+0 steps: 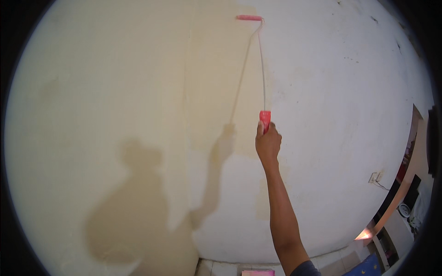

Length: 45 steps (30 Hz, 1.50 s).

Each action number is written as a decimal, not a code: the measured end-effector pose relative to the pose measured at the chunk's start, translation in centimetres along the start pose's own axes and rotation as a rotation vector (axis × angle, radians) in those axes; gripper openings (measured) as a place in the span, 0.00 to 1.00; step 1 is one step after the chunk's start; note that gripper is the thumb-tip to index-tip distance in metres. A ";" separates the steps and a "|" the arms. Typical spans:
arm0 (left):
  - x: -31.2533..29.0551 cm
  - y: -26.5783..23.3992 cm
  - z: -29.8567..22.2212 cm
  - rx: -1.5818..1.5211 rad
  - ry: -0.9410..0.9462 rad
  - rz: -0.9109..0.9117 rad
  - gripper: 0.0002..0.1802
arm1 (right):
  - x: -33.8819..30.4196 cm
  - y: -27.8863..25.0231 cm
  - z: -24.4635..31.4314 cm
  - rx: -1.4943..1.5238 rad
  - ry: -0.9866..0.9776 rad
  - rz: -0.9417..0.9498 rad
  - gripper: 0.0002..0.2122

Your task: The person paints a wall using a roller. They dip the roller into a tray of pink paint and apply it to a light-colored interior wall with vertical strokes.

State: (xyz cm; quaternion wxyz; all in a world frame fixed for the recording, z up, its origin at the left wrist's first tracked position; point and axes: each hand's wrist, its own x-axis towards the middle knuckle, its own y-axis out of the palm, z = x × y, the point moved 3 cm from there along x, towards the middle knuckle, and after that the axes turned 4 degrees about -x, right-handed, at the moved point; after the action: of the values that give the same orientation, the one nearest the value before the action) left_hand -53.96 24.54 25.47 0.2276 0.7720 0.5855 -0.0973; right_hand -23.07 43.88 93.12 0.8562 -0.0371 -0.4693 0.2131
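Observation:
My right hand (268, 143) is closed around the red handle of a paint roller (264, 115), with the arm stretched up and forward. A long thin metal rod runs up from the handle to a narrow pinkish roller sleeve (249, 18), which lies level against the upper part of the wall (322, 138). Around and below the sleeve, a cream-yellow painted patch (221, 83) covers the part of this wall beside the corner. The rest of it is whitish, with a few dark marks. My left hand is out of view.
The left wall (101, 92) is cream all over and carries my shadow. An electrical socket (375, 177) with a cord sits low on the right. Beyond it stands a shelf unit with a small round clock-like object (404, 210). A pink item (258, 273) lies on the tiled floor.

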 end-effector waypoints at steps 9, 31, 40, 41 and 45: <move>-0.7 1.8 -1.5 0.152 -0.051 -0.127 0.09 | 3.1 -1.0 2.2 0.738 0.183 0.319 0.15; 0.2 2.6 -1.9 0.107 0.010 -0.042 0.08 | 4.7 -0.3 3.0 0.655 0.127 0.268 0.15; -0.2 3.1 -2.9 0.055 0.011 -0.002 0.08 | -9.5 6.0 -6.3 0.458 0.130 0.286 0.17; -0.1 3.5 -3.0 0.095 -0.003 -0.007 0.08 | -12.1 6.0 -7.8 0.453 0.154 0.307 0.18; 0.8 3.6 -2.7 0.173 -0.021 0.006 0.09 | -15.4 6.3 -10.2 0.375 -0.019 0.037 0.15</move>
State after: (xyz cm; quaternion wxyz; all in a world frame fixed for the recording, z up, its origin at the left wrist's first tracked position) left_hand -50.62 25.72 28.35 0.1665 0.7893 0.5703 -0.1551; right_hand -23.96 44.86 73.65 0.8394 0.1166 -0.4288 0.3129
